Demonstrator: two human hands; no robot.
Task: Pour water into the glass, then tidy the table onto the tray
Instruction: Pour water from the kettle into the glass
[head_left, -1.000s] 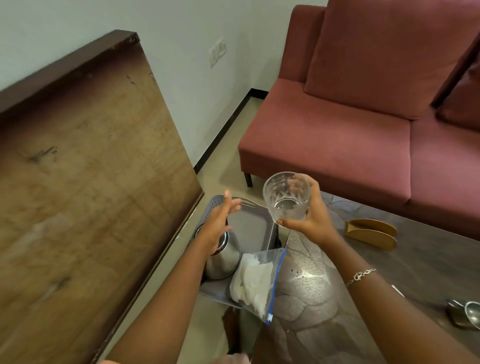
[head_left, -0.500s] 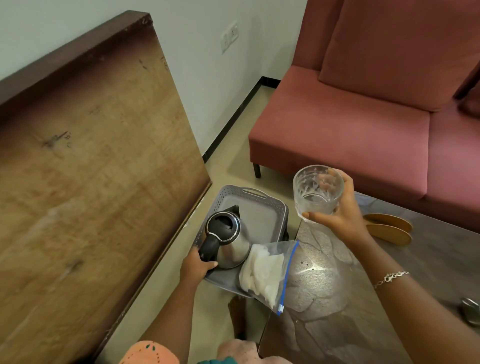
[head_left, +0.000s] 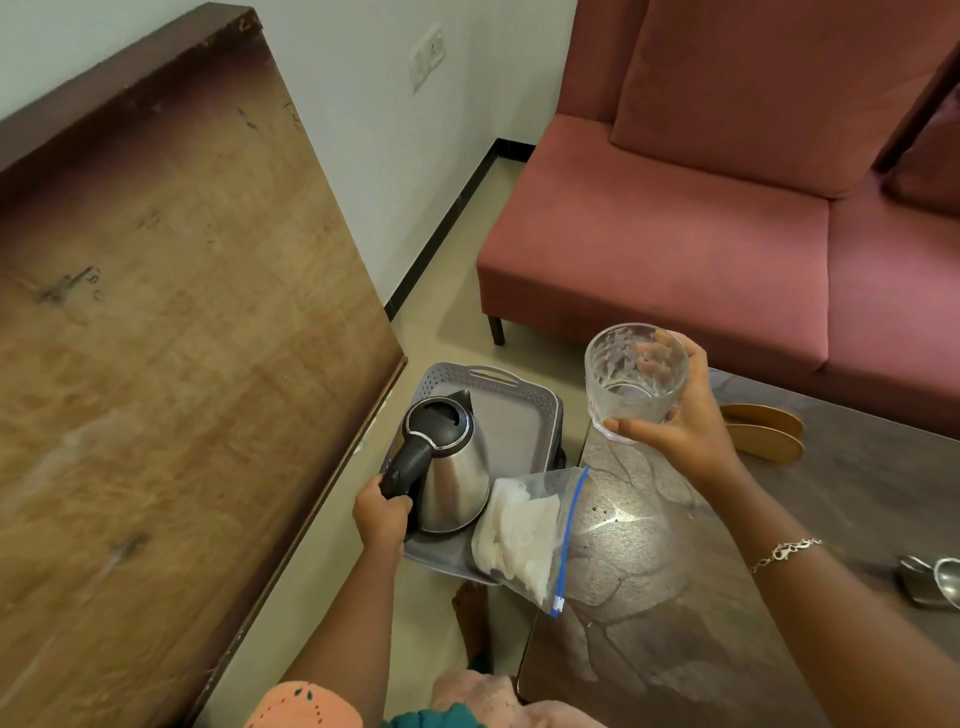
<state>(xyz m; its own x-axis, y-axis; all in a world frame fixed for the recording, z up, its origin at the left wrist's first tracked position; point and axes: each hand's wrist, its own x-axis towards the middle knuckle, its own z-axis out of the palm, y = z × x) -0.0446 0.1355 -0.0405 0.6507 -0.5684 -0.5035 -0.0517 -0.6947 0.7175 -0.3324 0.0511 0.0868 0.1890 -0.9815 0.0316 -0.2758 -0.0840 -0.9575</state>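
Both hands are busy now, which was not so a second ago. Then the left hand (head_left: 382, 514) hovered flat and open above the lid of the steel electric kettle with the black handle (head_left: 452, 467); it has since dropped to that handle, and its fingers are curled tight round the lower part of the grip. The kettle stands upright, not yet lifted, in the grey perforated plastic tray (head_left: 519, 410), which sits just off the end of the dark stone-patterned table (head_left: 675, 597). A clear zip bag of white material with a blue seal (head_left: 524, 535) lies against the kettle's base, partly on the tray's near corner and partly over the table edge. The right hand (head_left: 680, 431) holds the clear patterned drinking glass (head_left: 636, 379) in the air, fingers round its far side and thumb near its base, and has drifted rightward to hang over the table's corner (whether it holds any water I cannot tell). The reach is over and the grasp made, so the pour looks about to start. Tidying lies ahead: a tan wooden oval holder (head_left: 763, 431) and a small steel cup (head_left: 930, 582) remain on the table.
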